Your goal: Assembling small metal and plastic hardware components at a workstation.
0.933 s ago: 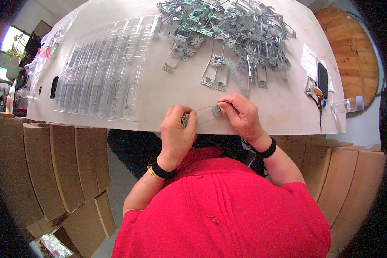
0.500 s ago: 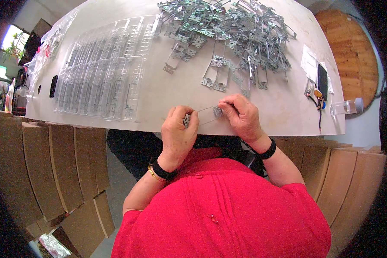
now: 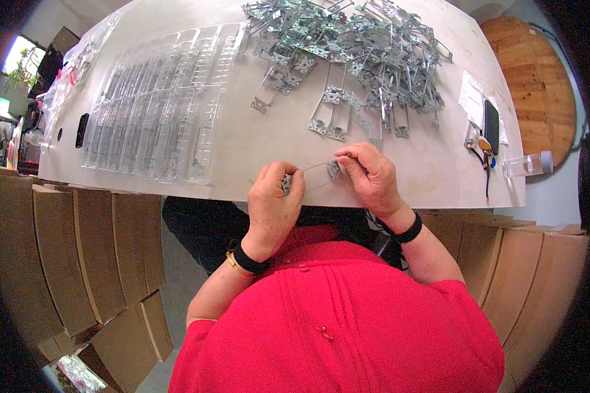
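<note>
Between my hands, just above the table's near edge, is a metal bracket [image 3: 334,171] with two thin rods joining its small plates. My left hand [image 3: 274,202] is closed on the plate at one end, which its fingers mostly cover. At the other end, the thumb and fingers of my right hand [image 3: 370,175] pinch together by the second plate; whether they hold the plate itself or a small part on it is too fine to make out. A big heap of similar metal brackets [image 3: 347,49] lies beyond my hands, several of them spread at its near side.
To the left, a clear plastic tray [image 3: 206,124] with long slots holds metal parts. At the right edge of the white table [image 3: 255,141] are a phone [image 3: 491,122], a small cabled item [image 3: 484,145] and a clear bottle [image 3: 528,164]. Cardboard boxes [image 3: 59,255] stand below.
Almost nothing differs. Both hands and the bracket between them sit very slightly further right in view, with the same grip.
</note>
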Motion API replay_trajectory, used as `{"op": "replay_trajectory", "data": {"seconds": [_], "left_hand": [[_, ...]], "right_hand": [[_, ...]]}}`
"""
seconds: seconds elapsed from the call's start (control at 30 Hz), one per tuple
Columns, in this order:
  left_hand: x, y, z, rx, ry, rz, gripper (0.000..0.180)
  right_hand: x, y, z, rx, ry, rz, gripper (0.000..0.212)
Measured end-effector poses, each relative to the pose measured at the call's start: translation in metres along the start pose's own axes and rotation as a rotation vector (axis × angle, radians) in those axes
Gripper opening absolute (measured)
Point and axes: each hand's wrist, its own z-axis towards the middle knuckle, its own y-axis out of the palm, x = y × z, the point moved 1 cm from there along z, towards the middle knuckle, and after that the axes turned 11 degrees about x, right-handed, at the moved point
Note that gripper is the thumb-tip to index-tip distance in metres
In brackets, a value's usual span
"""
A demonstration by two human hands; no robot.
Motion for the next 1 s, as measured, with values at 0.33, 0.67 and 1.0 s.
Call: {"op": "replay_trajectory", "data": {"seconds": [0.33,0.67,1.0], "left_hand": [[0.0019,-0.0003,0.0004,-0.019,-0.019,0.006,0.01],[-0.0042,0.0027,-0.0011,0.039,0.002,0.001,0.014],[-0.0043,0.0007,-0.0004,0.019,-0.074,-0.007,0.016]], "right_hand": [[0.0027,-0.0004,-0.0001,-0.012,-0.034,0.014,0.008],[0.0005,-0.005,-0.0034,0.039,0.016,0.058,0.006],[-0.002,-0.005,-0.0038,0.007,-0.04,0.025,0.005]]}}
